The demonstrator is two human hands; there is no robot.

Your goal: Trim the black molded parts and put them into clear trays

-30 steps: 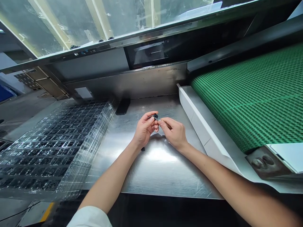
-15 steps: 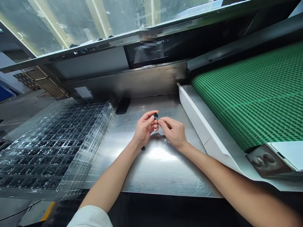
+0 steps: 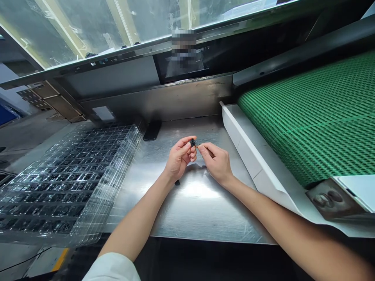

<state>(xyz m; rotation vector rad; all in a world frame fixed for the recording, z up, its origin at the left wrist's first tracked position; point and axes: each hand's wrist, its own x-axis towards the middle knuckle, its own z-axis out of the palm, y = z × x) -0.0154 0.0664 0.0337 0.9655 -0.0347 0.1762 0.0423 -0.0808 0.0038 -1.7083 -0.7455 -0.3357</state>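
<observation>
Here, above the metal table (image 3: 193,218), the left hand (image 3: 177,159) grips a small black part (image 3: 192,143), while the right hand (image 3: 217,162), at the part's four o'clock, pinches an item (image 3: 199,145) too tiny to identify.

My feed shows two hands (image 3: 176,158) and one black part (image 3: 192,143) mid-dial, one dark piece (image 3: 177,182) at seven o'clock, one phone (image 3: 152,130) at ten, one green belt (image 3: 304,117) at three.
</observation>
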